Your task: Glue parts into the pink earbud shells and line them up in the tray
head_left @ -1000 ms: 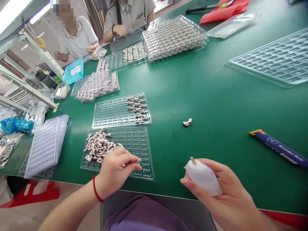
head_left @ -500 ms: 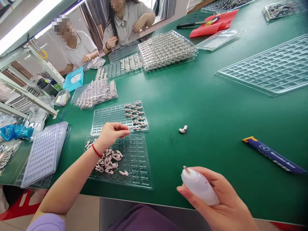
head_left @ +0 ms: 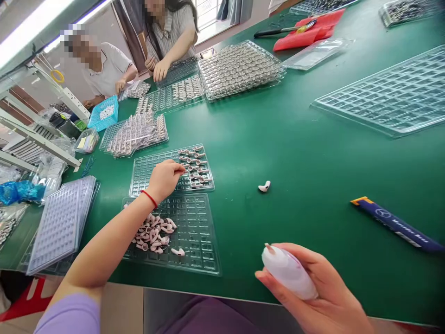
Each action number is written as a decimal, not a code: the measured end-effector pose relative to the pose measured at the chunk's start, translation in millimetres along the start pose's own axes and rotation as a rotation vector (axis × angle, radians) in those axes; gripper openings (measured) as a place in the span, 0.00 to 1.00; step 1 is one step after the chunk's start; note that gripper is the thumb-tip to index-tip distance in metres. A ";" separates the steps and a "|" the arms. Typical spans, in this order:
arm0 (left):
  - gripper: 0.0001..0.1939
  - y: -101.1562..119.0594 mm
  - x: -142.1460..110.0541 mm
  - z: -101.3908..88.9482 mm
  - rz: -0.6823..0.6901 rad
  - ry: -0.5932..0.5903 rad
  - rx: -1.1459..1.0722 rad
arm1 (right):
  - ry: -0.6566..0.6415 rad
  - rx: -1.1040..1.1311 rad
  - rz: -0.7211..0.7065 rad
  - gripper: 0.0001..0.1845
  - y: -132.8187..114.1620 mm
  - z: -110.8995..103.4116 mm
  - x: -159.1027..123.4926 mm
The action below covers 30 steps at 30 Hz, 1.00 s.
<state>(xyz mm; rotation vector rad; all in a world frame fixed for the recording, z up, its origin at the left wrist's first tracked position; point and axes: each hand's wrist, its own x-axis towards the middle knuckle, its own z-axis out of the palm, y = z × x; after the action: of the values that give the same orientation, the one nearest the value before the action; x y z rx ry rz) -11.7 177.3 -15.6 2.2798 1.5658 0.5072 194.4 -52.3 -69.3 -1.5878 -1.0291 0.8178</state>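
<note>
My left hand (head_left: pixel 167 177), a red band at its wrist, reaches over the far clear tray (head_left: pixel 155 170). Thumb and fingers are pinched together beside the rows of white earbud shells (head_left: pixel 195 168) at that tray's right end; whatever is in the pinch is hidden. Nearer to me, a second clear tray (head_left: pixel 200 241) carries a heap of loose earbud shells (head_left: pixel 153 234), partly covered by my forearm. My right hand (head_left: pixel 320 278) is closed round a white rounded squeeze bottle (head_left: pixel 290 273), its narrow brownish tip pointing up and left. One single earbud shell (head_left: pixel 264 186) lies on the green table.
Stacked pale trays (head_left: pixel 57 222) lie at left, filled trays (head_left: pixel 239 69) at the back. An unfilled clear tray (head_left: pixel 389 97) and a dark blue packet (head_left: pixel 399 225) are on the right. Two people sit across the table, near a blue basket (head_left: pixel 104 115).
My left hand has moved forward from above the gap between the trays to the rows in the far tray. My right hand stays put. One person across has lowered an arm to a tray.
</note>
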 end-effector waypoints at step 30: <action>0.07 26.7 -105.1 -44.3 -0.085 -0.499 0.278 | -0.079 -0.135 -0.115 0.23 19.1 -12.9 4.2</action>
<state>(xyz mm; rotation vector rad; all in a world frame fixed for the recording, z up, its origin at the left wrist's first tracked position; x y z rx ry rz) -45.4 72.7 24.8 2.2762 1.5290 -0.3050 211.7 -55.5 -84.8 -1.6032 -1.2433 0.7514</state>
